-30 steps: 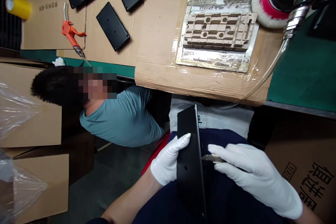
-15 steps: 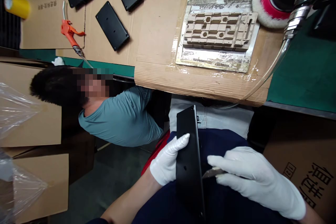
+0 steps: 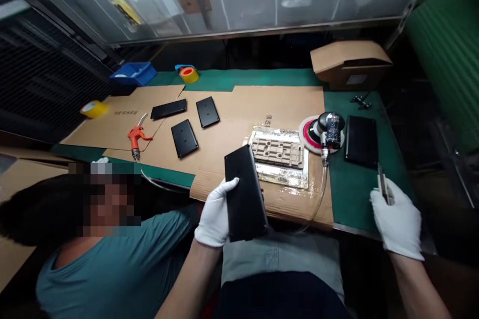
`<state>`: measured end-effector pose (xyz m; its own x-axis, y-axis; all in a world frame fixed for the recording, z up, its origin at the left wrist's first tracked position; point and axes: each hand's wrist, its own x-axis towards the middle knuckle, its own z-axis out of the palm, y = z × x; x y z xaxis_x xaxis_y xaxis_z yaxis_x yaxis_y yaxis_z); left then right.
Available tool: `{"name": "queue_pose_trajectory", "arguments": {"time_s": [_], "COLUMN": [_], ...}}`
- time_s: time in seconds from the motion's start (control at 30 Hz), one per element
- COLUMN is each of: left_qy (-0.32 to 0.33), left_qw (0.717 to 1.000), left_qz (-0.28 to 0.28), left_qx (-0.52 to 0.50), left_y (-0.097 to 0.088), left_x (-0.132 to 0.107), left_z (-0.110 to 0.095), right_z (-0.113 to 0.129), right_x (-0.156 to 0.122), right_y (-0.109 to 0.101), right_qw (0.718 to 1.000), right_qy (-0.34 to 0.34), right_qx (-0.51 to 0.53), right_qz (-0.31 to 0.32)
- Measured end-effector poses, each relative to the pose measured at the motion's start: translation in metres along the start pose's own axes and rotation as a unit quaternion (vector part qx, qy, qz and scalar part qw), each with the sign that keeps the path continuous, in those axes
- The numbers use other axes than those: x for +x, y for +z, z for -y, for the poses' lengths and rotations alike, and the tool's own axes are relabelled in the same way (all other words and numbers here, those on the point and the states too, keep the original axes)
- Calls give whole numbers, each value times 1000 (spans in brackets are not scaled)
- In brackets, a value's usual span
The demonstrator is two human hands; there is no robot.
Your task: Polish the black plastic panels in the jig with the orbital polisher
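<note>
**Left hand:** there's the left hand [image 3: 214, 215] in its white glove, fingers [image 3: 224, 188] closed around the long edge of a black panel [image 3: 245, 192], and it's got that panel raised up off the worktop!

**Right hand:** over on the right, the gloved right hand [image 3: 396, 223] has its fingers [image 3: 385, 204] pinched tight on a small metal blade [image 3: 382, 184], standing it upright above the green mat [image 3: 359, 199].

**The panel's spot:** it's held over the near edge of the cardboard sheet [image 3: 288, 99], overlapping the lower-left corner of a perforated beige block [image 3: 277, 152] on foil.

**On the cardboard:** three more black panels [image 3: 184, 138] lie well apart, with an orange air blow gun [image 3: 134, 137] to their left.

**On the mat:** a fourth black panel [image 3: 361, 141] lies just beside a polisher with a wool pad [image 3: 325, 132], its clear hose [image 3: 322, 199] running toward the near edge.

**Far edge:** a blue tray [image 3: 133, 73], a roll of tape [image 3: 189, 75] and a cardboard box [image 3: 350, 62] sit along it.

**Writing:** printed characters on the cardboard [image 3: 268, 120], too small to read from here!

**Gaps:** a strip of green mat separates the hose from the right hand.

**Near-left corner:** a co-worker [image 3: 116, 254] in a teal T-shirt.
</note>
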<state>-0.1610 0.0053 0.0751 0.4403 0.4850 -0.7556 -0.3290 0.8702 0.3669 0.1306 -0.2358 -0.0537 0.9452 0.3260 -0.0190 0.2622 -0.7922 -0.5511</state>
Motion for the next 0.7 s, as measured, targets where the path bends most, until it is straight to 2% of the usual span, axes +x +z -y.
{"name": "queue_pose_trajectory", "arguments": {"time_s": [0.07,0.13,0.23,0.33,0.47,0.6,0.7], "left_qy": [33,62,109,128,103,52,25], "left_qw": [999,997,991,988,989,987,984], "left_qz": [27,53,75,86,102,144,168], "left_qx": [-6,-4,2,-3,-32,-51,-59], "left_y": [21,34,42,44,43,38,34], "left_x": [3,2,-4,-8,-11,-12,-10], "left_z": [0,7,18,23,22,24,28], "right_z": [-1,0,1,1,-2,-6,-5], "right_x": [11,10,3,0,2,3,4], "right_y": [12,23,33,36,35,31,27], "right_qw": [999,997,992,991,991,989,989], "right_qy": [-10,-42,-79,-80,-80,-79,-79], "right_qx": [-46,-60,-76,-64,-46,-38,-42], "right_qz": [-15,-35,-69,-84,-96,-121,-118]}}
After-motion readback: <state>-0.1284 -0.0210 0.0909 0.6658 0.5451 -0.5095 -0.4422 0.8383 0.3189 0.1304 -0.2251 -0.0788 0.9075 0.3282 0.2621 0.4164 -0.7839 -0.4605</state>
